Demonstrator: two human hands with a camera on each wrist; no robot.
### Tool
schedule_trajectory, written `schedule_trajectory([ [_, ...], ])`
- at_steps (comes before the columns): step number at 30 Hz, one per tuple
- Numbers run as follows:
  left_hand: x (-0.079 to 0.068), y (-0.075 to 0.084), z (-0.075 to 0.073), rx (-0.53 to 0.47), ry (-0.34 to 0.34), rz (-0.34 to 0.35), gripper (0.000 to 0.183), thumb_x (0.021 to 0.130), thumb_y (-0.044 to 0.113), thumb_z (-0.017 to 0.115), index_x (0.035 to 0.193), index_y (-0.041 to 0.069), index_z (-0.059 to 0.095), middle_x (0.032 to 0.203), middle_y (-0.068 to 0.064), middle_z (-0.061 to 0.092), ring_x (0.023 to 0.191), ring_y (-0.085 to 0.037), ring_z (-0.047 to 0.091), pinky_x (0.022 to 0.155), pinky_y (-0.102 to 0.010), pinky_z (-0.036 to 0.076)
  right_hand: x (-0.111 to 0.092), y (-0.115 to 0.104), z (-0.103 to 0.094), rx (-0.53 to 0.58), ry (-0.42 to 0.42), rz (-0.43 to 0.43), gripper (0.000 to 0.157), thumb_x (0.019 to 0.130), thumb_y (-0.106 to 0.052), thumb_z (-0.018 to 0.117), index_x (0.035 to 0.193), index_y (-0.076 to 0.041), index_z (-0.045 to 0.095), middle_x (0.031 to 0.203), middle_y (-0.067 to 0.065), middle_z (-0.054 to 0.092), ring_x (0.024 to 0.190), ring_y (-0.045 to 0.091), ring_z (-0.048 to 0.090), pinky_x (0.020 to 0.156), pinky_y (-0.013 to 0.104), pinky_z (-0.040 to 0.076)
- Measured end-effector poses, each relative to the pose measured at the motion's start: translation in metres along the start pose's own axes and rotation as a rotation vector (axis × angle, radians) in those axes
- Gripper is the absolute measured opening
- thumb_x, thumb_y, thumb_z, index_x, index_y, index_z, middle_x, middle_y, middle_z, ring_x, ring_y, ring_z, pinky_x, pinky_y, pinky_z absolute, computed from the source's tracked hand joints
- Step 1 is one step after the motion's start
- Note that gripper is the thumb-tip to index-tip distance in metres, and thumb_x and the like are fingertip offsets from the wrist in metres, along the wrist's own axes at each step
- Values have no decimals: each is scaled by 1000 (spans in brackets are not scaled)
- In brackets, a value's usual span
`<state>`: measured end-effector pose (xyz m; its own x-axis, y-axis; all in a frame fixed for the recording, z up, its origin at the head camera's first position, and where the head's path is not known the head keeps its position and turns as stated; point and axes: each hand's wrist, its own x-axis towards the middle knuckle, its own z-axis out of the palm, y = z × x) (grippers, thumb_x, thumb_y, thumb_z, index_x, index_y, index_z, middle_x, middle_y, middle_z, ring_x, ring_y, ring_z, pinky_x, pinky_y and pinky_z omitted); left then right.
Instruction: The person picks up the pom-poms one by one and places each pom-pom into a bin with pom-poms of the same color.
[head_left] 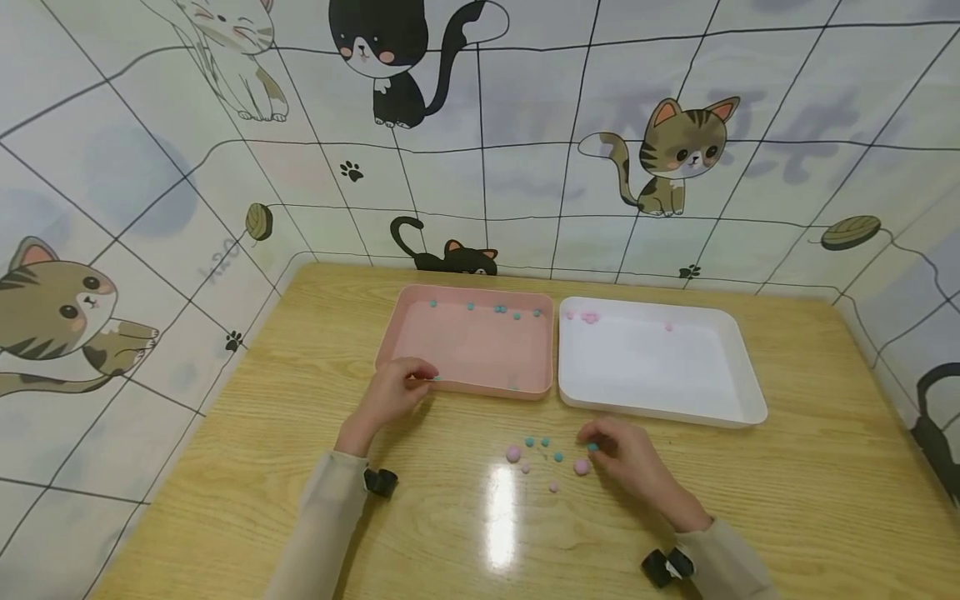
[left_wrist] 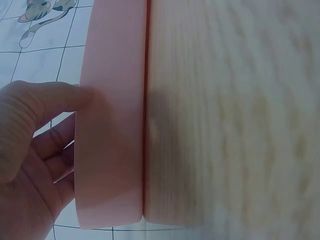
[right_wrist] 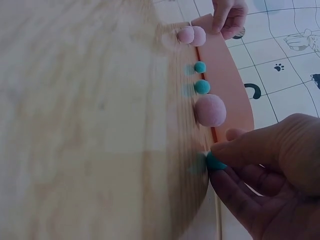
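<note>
My left hand (head_left: pixel 393 390) is at the near-left rim of the pink tray (left_wrist: pixel 112 100). Its thumb lies on the outside of the wall and the other fingers are behind it, gripping the rim. A tiny teal ball (head_left: pixel 437 378) shows right by these fingertips. Over the table in front of the white tray (head_left: pixel 660 410), my right hand (head_left: pixel 630 458) pinches a teal ball (right_wrist: pixel 215 161) between thumb and forefinger. Just left of it on the wood lie a larger pink ball (head_left: pixel 581 467), several teal balls (head_left: pixel 545 442) and other pink balls (head_left: pixel 513 454).
Along the pink tray's far side sit several teal balls (head_left: pixel 470 307). Inside the white tray are a pink cluster (head_left: pixel 591 317) and a pink ball (head_left: pixel 669 327). Both trays stand side by side on the wooden table (head_left: pixel 420 533), before a cat-patterned backdrop (head_left: pixel 525 183).
</note>
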<state>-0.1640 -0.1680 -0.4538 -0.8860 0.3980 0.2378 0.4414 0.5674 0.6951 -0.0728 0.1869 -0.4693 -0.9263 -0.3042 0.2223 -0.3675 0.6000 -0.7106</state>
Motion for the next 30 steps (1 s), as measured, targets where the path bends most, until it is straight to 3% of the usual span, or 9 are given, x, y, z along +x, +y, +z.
schedule_trajectory([
  [9,3,0,-1,5,-8,1,10,81,-6,68,87,0,71,88,-10,68,82,-24,64,73,-35,54,1,0,-1,44,-15,19,28,69,21,66,86,-1,66,86,6,66,76,21,64,66,26,54],
  [18,4,-6,-2,-67,-25,2,7,82,-6,67,84,-1,71,84,-9,68,79,-24,63,72,-35,55,-1,-1,-4,74,9,27,29,70,21,66,86,-3,66,88,6,67,78,23,65,66,25,54],
  [30,11,-13,-8,-55,-103,-18,3,82,-1,69,83,-1,72,80,-6,68,73,-16,62,67,-27,52,0,-7,-8,99,51,22,25,71,17,69,89,-1,67,88,7,68,78,18,65,66,26,54],
])
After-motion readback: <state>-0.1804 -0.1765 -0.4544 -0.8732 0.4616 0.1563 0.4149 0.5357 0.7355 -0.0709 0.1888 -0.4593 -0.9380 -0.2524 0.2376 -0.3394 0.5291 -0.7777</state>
